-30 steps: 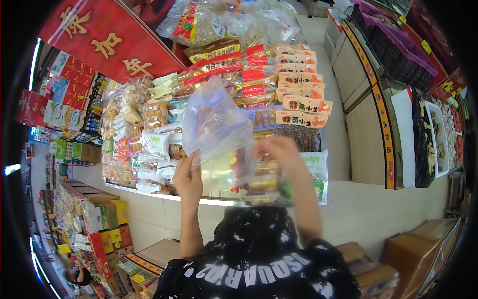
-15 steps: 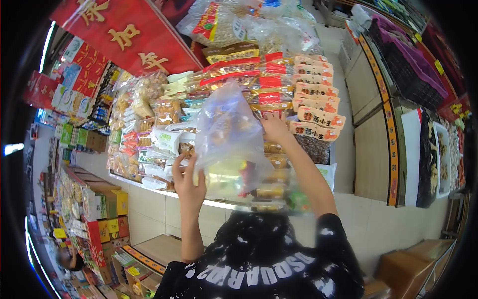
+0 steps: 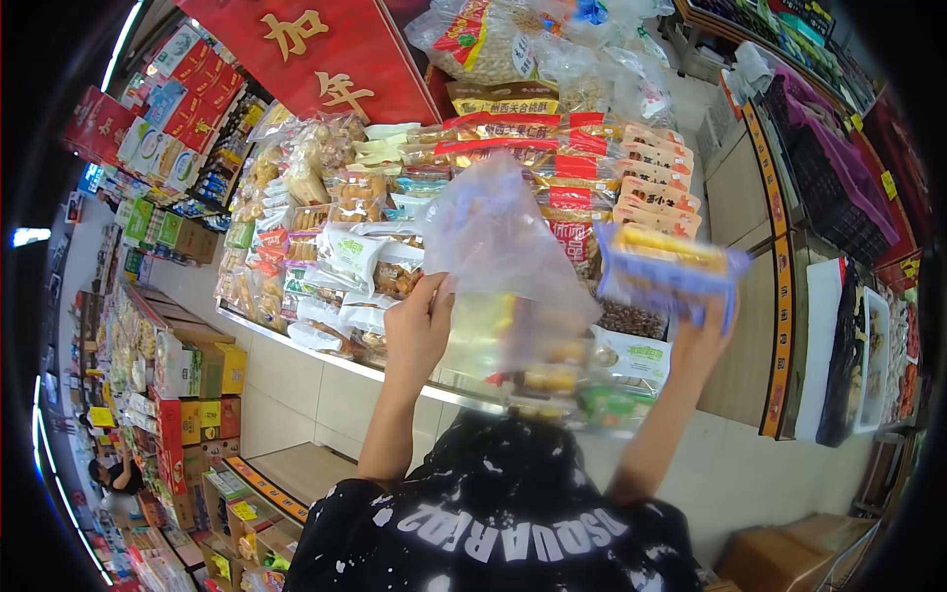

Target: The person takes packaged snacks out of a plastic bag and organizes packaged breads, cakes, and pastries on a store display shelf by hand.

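My left hand (image 3: 419,321) is closed on the near left edge of a thin, whitish translucent plastic bag (image 3: 498,232). Something yellowish shows blurred in or through the lower part of the bag. Off to the right, my right hand (image 3: 702,343) grips a blue-purple snack packet (image 3: 671,274) with yellow contents, smeared by motion. The packet is above the right end of the display, apart from the bag. Beneath the bag lie rows of packaged snacks, partly hidden by it.
Red-labelled snack packs (image 3: 513,133) and cream-topped packs (image 3: 659,183) lie in rows. A red sign (image 3: 316,49) stands at the back left. White-green packets (image 3: 345,259) sit left of the bag. Wooden cabinets (image 3: 740,257) line the right. At the far left is another person (image 3: 123,479).
My right hand has lifted from among the packs, moving right and nearer with the blue-purple packet. My left hand has shifted right and closed on the bag's edge. The view has shifted slightly.
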Demonstrator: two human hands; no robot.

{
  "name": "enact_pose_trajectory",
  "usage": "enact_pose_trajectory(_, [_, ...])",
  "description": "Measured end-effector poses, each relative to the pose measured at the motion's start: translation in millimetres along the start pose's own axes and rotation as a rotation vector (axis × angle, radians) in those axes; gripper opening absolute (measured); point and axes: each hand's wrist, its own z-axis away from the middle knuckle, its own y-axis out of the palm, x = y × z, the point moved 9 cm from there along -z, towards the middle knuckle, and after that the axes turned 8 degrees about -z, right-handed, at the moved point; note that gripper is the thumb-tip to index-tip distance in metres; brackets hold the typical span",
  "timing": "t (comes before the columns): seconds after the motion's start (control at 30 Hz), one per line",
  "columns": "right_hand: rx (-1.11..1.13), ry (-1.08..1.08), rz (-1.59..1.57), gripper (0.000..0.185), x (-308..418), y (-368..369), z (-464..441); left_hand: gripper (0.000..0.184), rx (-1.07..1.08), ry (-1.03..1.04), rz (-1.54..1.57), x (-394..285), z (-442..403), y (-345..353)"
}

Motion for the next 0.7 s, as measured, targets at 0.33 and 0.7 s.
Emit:
enact_pose_trajectory(0.33, [-0.073,0.566,-0.402,0.037,-101.8,17.4,191.2,0.018,0.279,0.125,0.109,-28.5,-6.4,21.1])
enact_pose_trajectory(0.7, [0.375,0.633,-0.386,0.037,-172.3,247.0,201.6,0.019,0.288,0.300,0.366,41.5,-26.3,-37.4])
